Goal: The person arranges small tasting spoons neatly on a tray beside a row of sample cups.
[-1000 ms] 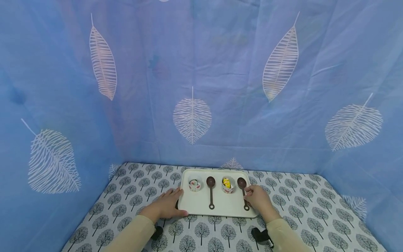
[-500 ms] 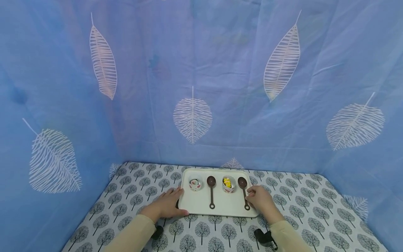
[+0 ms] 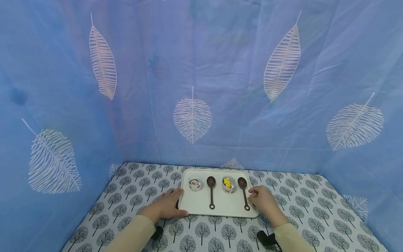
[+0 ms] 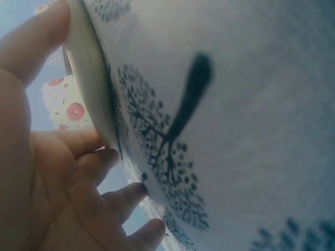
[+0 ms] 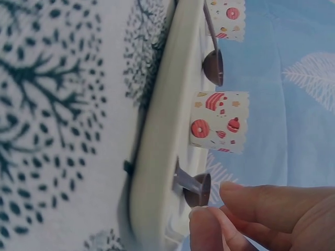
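Observation:
A cream tray bears two printed paper cups and two brown spoons. At its left end my left hand rests with thumb and fingers spread about the near corner. In the left wrist view the thumb and fingertips touch the rim. My right hand is beside the right spoon, which lies on the tray. The right wrist view shows its thumb and index finger apart, holding nothing. Between the spoons stands a cup with yellow pieces; the left cup contains something pale, left of the other spoon.
Tree-patterned cloth covers the table. A blue curtain with white leaf prints hangs behind and on both sides. Black wrist gear shows by the right forearm.
My right hand has let go of the right spoon's handle and drawn slightly to the right. The left hand has stayed at the tray's corner.

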Available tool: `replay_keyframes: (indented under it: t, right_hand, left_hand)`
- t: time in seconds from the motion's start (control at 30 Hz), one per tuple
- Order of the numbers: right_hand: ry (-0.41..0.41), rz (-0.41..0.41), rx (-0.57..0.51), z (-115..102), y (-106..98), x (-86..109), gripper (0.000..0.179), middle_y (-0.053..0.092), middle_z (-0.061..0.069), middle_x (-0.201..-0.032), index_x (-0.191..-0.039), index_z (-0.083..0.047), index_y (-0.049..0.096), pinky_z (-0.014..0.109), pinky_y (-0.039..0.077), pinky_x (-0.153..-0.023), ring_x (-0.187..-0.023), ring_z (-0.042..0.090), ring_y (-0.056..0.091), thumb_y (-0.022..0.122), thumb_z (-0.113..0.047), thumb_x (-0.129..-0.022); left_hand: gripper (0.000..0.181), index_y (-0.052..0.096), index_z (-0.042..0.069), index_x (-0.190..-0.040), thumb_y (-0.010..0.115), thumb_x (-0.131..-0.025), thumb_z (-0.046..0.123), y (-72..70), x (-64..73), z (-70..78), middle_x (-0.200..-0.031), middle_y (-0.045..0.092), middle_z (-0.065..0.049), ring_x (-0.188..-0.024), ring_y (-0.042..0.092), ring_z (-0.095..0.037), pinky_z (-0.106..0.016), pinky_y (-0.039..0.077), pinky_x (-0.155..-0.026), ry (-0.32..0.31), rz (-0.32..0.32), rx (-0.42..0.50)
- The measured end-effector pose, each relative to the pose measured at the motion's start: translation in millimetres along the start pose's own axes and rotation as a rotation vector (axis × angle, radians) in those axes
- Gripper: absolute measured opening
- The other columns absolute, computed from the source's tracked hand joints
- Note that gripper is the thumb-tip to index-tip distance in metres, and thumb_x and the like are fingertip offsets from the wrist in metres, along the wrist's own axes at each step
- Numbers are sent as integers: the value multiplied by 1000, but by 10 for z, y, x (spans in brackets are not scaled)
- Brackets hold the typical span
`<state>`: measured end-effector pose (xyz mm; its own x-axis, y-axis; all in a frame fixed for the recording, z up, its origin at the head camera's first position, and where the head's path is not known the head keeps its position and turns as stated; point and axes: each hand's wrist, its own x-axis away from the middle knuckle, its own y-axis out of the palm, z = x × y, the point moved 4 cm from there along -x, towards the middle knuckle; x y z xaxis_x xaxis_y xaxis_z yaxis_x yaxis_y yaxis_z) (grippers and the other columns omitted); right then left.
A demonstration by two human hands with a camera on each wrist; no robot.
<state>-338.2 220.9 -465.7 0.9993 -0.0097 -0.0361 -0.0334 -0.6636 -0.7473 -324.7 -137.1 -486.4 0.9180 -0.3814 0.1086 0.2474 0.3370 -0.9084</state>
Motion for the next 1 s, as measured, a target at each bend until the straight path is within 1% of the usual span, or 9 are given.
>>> replay_keyframes:
  t: [0.3,0.4,0.63,0.83,1.0]
  right_hand:
    - [22,-11,1,-75,-104,92,33,62,5,-82,-113,4,59,30,47,-50,-61,17,58,66,-9,-83]
    - [23,0,7,-69,-121,106,33,62,5,-82,-113,3,60,30,47,-50,-61,18,59,67,-10,-83]
    - [-9,13,16,-56,-167,123,33,63,5,-81,-113,4,60,29,47,-49,-60,17,60,67,-10,-83]
    - [4,0,30,-53,-227,160,35,64,6,-86,-114,3,59,29,48,-50,-63,18,64,67,-12,-83]
    - [6,-11,42,-52,-271,178,35,63,5,-85,-115,3,59,30,46,-51,-64,17,62,66,-13,-84]
  left_hand:
    - [101,26,10,-146,59,-72,69,5,-12,-22,-151,22,-12,-136,17,-40,-59,13,-108,-5,-5,9]
    - [101,25,10,-147,59,-72,69,1,-8,-29,-151,22,-12,-136,16,-41,-59,13,-108,-3,-10,9]
    - [100,25,9,-146,60,-72,68,-6,-8,-45,-151,22,-13,-136,16,-42,-59,13,-107,-3,-7,20]
    - [100,27,9,-146,60,-72,68,11,-18,-48,-150,24,-13,-136,17,-41,-59,13,-107,0,1,16]
    - [99,28,10,-146,59,-73,68,15,-33,-31,-150,24,-11,-137,17,-39,-58,14,-108,-6,4,4]
